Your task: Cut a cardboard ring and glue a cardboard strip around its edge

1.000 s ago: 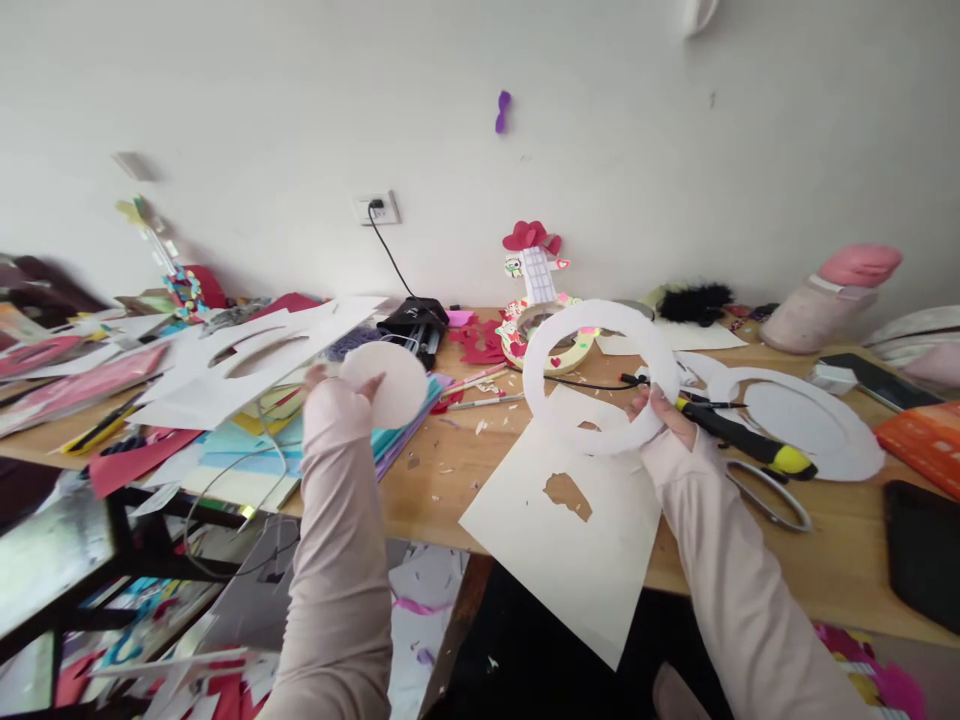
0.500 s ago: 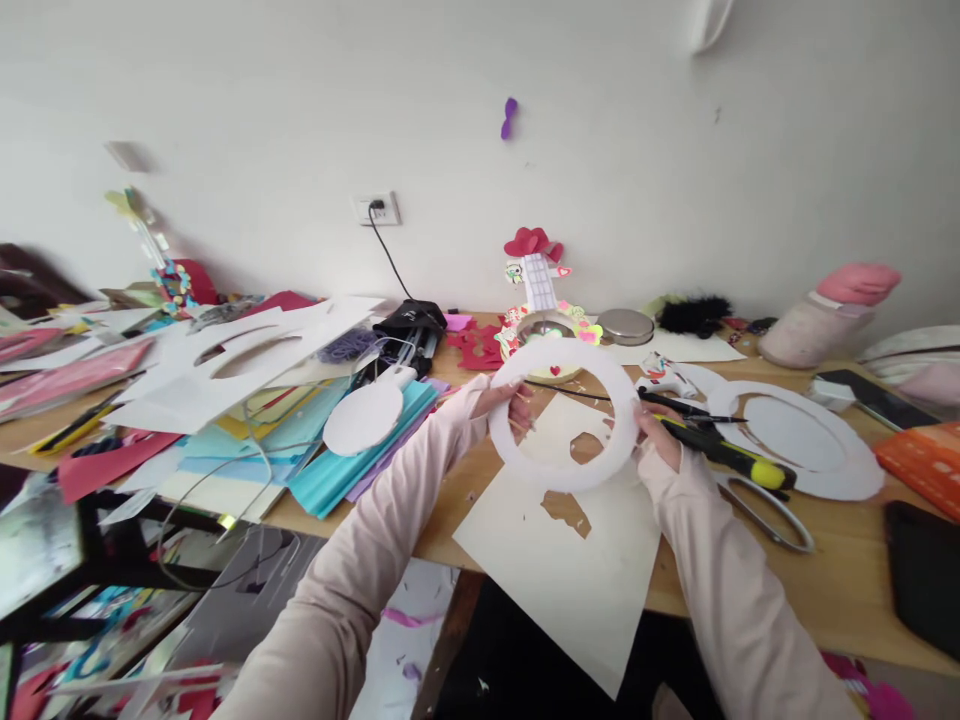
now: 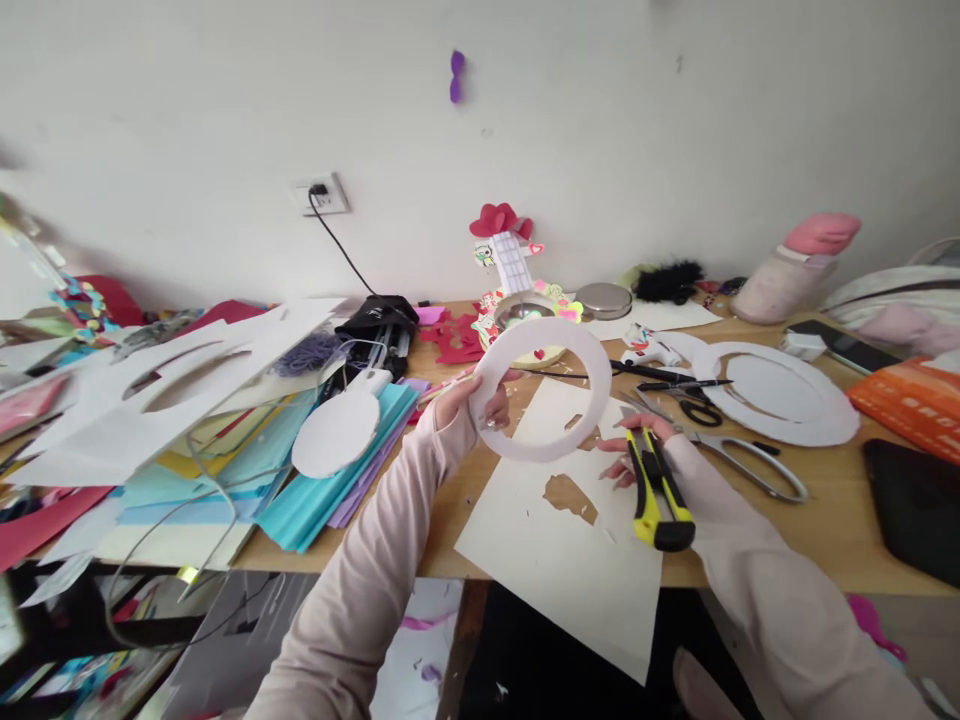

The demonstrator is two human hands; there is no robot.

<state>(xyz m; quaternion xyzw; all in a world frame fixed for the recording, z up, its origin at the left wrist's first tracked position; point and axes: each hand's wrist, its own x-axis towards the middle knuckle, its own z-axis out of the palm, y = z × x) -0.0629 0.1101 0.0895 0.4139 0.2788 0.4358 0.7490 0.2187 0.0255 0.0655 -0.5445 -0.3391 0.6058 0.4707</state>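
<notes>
My left hand (image 3: 472,403) is closed on the left side of a flat white ring (image 3: 541,448), which is raised above the table with its open centre facing me. To its right, my right hand (image 3: 654,428) has a yellow and black utility knife (image 3: 654,490) in its grasp, the thick end toward me. Several of its fingers are spread out to the left of the knife and do not touch the ring. Below both hands is a white paper sheet (image 3: 555,590) with irregular holes, hanging over the table's front edge.
A decorated stand with a red paper flower (image 3: 499,219) is behind the ring. Grey-handled scissors (image 3: 757,470) and white cut-out discs (image 3: 787,395) lie at right. Teal paper (image 3: 337,470), a white paddle-shaped piece (image 3: 337,435) and white sheets (image 3: 217,375) cover the left.
My right hand has left the ring's right side and moved down. The utility knife has swung from pointing right to pointing toward me. The left hand still holds the ring; the view has shifted.
</notes>
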